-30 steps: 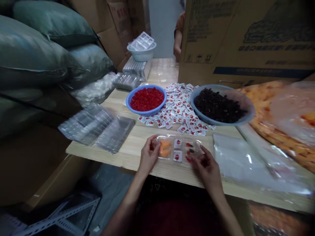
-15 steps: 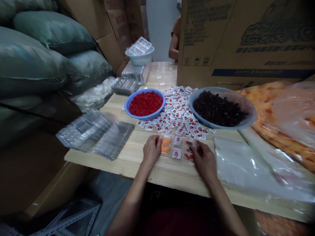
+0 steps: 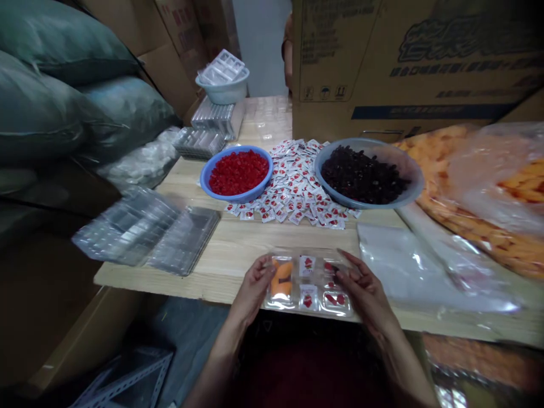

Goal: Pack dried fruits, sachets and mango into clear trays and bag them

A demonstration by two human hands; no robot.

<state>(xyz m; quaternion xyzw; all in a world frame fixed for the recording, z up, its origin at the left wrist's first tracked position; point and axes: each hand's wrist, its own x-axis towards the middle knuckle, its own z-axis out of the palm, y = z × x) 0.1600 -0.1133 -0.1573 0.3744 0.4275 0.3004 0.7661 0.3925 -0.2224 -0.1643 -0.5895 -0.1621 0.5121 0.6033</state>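
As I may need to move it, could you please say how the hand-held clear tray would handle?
The clear tray is probably light and flexible, as its transparent walls look thin. Its glossy surface may be slippery. Tilting might shift the orange pieces, which look loose.

Packing workshop by look of it, storeroom feel! Bulging sacks piled left, big printed carton looming right. Wooden worktable: blue basin, paler basin, loose sachets heaped between, clear trays stacked left, filled tray up front, orange-filled bag right, slotted metal frame below.
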